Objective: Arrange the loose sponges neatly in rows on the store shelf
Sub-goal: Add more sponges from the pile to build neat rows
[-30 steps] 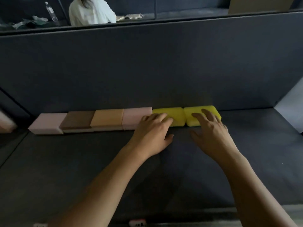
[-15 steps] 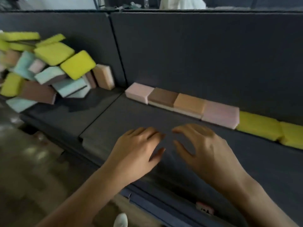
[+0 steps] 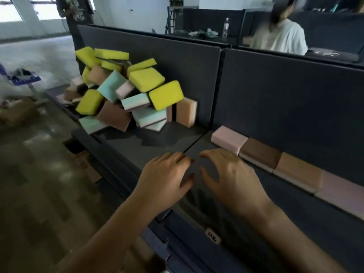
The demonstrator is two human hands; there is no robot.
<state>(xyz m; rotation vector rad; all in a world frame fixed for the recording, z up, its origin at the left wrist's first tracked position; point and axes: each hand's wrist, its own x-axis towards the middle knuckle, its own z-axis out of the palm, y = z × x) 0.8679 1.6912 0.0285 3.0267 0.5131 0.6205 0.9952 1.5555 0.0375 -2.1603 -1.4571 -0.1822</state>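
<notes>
A loose pile of sponges (image 3: pixel 126 95) in yellow, teal, pink and brown lies on the left section of the dark shelf (image 3: pixel 157 142). On the right section a neat row runs along the back panel: a pink sponge (image 3: pixel 228 139), a brown sponge (image 3: pixel 260 154), an orange sponge (image 3: pixel 299 172) and a pale pink sponge (image 3: pixel 342 194). My left hand (image 3: pixel 165 178) and my right hand (image 3: pixel 230 174) hover side by side over the shelf front, fingers loosely curved, holding nothing.
A dark back panel (image 3: pixel 275 99) rises behind the shelf, split by a seam. A person in a white shirt (image 3: pixel 279 36) sits beyond it by a bottle (image 3: pixel 226 27). The floor (image 3: pixel 39 174) lies left, with a cardboard box (image 3: pixel 17 111).
Both hands left the yellow sponges at the row's right end and moved left along the shelf front. The view swung left, bringing the loose pile into sight.
</notes>
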